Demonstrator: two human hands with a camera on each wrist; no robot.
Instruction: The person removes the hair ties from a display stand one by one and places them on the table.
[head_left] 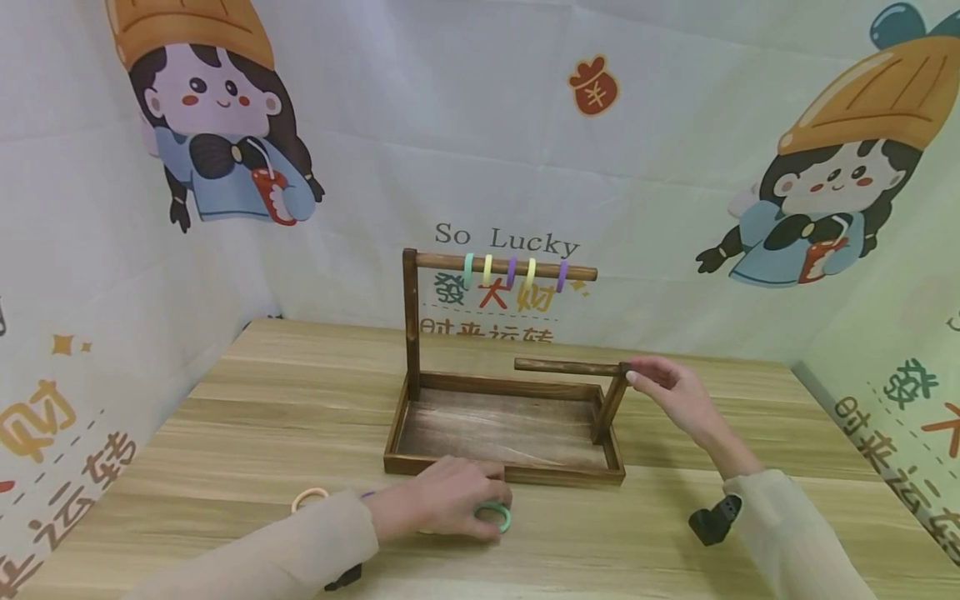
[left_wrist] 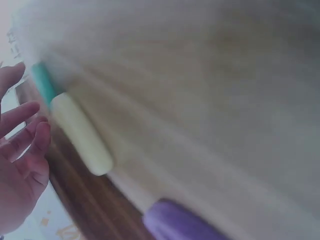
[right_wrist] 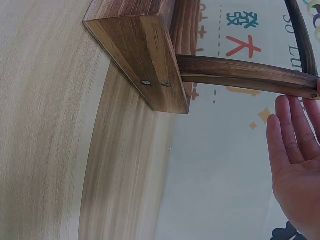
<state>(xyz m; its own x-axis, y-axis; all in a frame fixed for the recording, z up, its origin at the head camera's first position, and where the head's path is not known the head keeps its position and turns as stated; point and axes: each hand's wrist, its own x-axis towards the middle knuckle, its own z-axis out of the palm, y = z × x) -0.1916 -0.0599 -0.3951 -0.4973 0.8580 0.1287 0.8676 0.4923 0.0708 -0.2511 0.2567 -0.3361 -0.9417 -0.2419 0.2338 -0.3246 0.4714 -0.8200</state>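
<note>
White printed cloth (head_left: pixel 405 125) is hanging behind a wood-grain table (head_left: pixel 255 400). At near left, a pale orange ring (head_left: pixel 310 492) is lying on the tabletop beside a left sleeve (head_left: pixel 285 550). Farther right, a purple ring (left_wrist: pixel 182 222), a yellow ring (left_wrist: pixel 82 135) and a green ring (head_left: pixel 506 518) are lying in a row; the left hand (head_left: pixel 442 498) is reaching over, its loosely parted fingers curving about the green ring, though whether they are touching it cannot be told. Beyond, a wooden stand (head_left: pixel 562 475) is resting on the table, its tall post (head_left: pixel 412 333) at left supporting an upper rod (head_left: pixel 442 261), where five rings (head_left: pixel 512 272) are hanging: green, yellow, purple, yellow, purple. At right, its short post (head_left: pixel 610 408) is carrying a lower rod (head_left: pixel 570 367), which is pointing left. Rightmost, the right hand (head_left: pixel 675 396) is pinching the top of the short post, while a black device (head_left: pixel 716 521) is showing beside the right sleeve (head_left: pixel 795 533).
</note>
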